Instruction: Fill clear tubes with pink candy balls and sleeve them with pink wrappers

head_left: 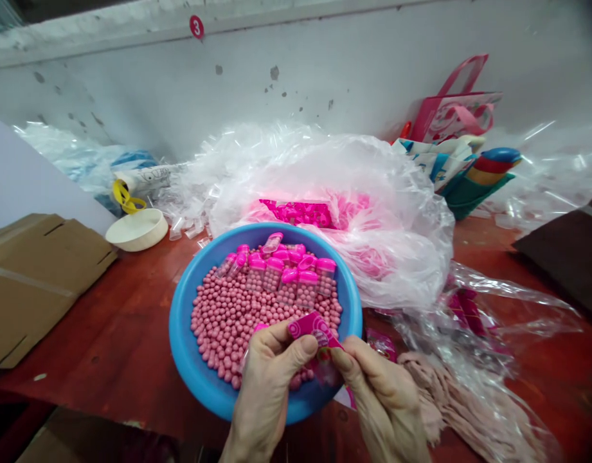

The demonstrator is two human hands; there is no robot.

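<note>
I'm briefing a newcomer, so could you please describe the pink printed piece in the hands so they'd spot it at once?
Find the round blue basin of pink beads on the red table. Above its near right side, the left hand and right hand pinch the piece. Unlike the clear, pink-capped containers nearby, it shows pale printed circles.

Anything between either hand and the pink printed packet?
Nothing visible. The left hand and right hand both pinch the pink printed packet directly, with its printed face showing between them. The blue basin is below, not in between.
</note>
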